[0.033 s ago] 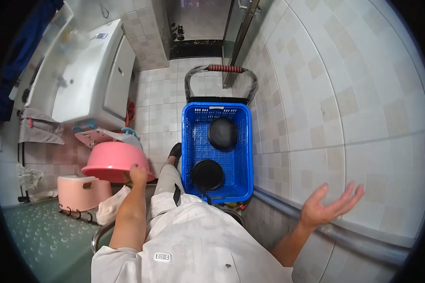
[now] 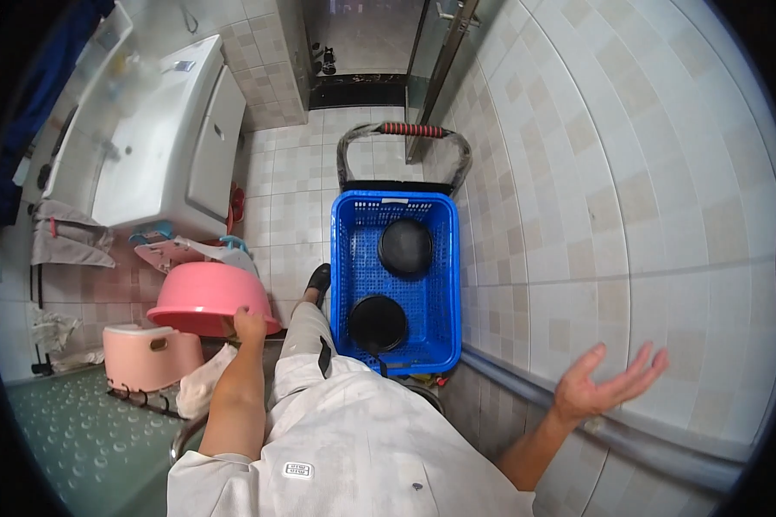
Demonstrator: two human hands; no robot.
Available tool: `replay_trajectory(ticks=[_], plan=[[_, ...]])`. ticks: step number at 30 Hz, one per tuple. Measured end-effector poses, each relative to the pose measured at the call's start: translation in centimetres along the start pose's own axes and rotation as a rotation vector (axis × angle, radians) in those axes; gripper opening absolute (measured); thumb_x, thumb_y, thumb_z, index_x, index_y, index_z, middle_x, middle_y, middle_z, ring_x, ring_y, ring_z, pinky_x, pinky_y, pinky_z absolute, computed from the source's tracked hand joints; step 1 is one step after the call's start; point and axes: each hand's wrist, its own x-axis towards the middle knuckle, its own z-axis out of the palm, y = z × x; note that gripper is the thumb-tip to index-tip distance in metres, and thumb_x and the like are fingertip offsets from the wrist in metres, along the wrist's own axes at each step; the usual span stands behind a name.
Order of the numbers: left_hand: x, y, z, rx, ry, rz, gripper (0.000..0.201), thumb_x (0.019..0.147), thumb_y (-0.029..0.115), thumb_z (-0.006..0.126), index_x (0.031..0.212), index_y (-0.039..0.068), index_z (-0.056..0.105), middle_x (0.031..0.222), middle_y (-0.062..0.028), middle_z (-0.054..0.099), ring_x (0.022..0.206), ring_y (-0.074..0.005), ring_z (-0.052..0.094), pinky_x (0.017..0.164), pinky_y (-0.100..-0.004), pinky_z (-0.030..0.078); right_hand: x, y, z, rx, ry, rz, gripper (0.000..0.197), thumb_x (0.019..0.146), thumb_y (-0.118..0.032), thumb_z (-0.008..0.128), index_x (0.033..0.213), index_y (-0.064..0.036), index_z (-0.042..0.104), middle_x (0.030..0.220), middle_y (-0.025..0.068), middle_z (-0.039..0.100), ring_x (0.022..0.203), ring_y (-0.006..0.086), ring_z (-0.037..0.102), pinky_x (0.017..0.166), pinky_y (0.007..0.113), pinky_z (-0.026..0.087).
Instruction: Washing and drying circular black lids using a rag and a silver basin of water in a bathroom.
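— What has the left hand (image 2: 248, 325) got?

— A pink basin (image 2: 205, 297). The fingers are closed on its near rim, and the basin sits tilted in the air, just in front of the white sink (image 2: 151, 142) cabinet, above a pink stool (image 2: 149, 354) on the floor.

— And the right hand (image 2: 608, 388)?

— Holding nothing. It is spread wide, palm up, fingers apart, out by the tiled wall (image 2: 629, 198), just above a grey rail (image 2: 664, 457) that runs along the wall's foot.

— What lies between the hands?

— The person's own lap, in pale clothes, and one dark shoe (image 2: 318, 280) on the floor tiles. Just ahead of the knees stands a blue basket (image 2: 396, 207) with a perforated bottom and walls, its right side close along the wall.

— Anything in it?

— Two black round pans. One pan (image 2: 378, 324) lies at the near end, the other pan (image 2: 405, 247) toward the far end, well apart from each other. I cannot tell whether they are lids or pans turned over.

— And past the basket?

— A cart handle (image 2: 414, 130) with a red grip, touching the basket's far edge. A grey towel (image 2: 67, 241) hangs left of the sink, and a white cloth (image 2: 203, 386) lies beside the stool.
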Motion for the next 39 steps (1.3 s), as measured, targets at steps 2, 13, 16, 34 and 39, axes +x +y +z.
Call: replay_trajectory(ticks=[2,13,16,34,39], plan=[[1.0,-1.9,0.1,-0.057,-0.113,-0.105,0.038,0.074,0.012,0.059,0.109,-0.006,0.062,0.105,-0.0252,0.064,0.102,-0.0381,0.061,0.091,-0.0416,0.047,0.6,1.2,0.4,-0.139,0.018,-0.026,0.055,0.088,-0.017,0.06,0.136,0.0016,0.042,0.143,0.027,0.033,0.132,0.0452,0.033,0.106,0.054,0.03],[0.9,-4.1,0.4,0.092,-0.198,-0.359,0.037,0.076,0.01,0.061,0.111,-0.002,0.062,0.108,-0.0219,0.065,0.103,-0.0338,0.062,0.091,-0.0397,0.047,1.5,8.0,5.5,-1.058,0.066,-0.069,0.064,0.088,-0.046,0.056,0.137,-0.0068,0.044,0.142,0.0202,0.036,0.13,0.0426,0.033,0.104,0.058,0.028],[2.1,-3.2,1.4,0.058,-0.238,-0.326,0.037,0.075,0.009,0.062,0.111,-0.002,0.062,0.108,-0.0219,0.064,0.103,-0.0342,0.062,0.091,-0.0403,0.047,1.3,8.9,5.3,-1.086,0.102,-0.127,0.066,0.083,-0.047,0.059,0.135,-0.0072,0.045,0.138,0.0167,0.036,0.128,0.0419,0.032,0.103,0.057,0.03],[12.4,1.1,3.6,0.14,-0.663,-0.139,0.029,0.079,0.013,0.061,0.101,-0.004,0.065,0.093,-0.0205,0.068,0.089,-0.0314,0.067,0.082,-0.0371,0.051,0.9,9.8,4.7,-1.146,0.084,-0.187,0.074,0.088,-0.057,0.046,0.135,-0.0003,0.037,0.137,0.0161,0.03,0.129,0.0421,0.028,0.106,0.056,0.027],[10.7,-0.9,0.4,0.364,-0.708,-0.198,0.028,0.076,0.019,0.061,0.095,0.0,0.069,0.091,-0.021,0.069,0.088,-0.0318,0.067,0.082,-0.0386,0.051,1.3,9.6,4.4,-1.149,0.08,-0.236,0.075,0.089,-0.057,0.042,0.136,0.0004,0.035,0.135,0.0166,0.03,0.126,0.0412,0.03,0.106,0.056,0.028]])
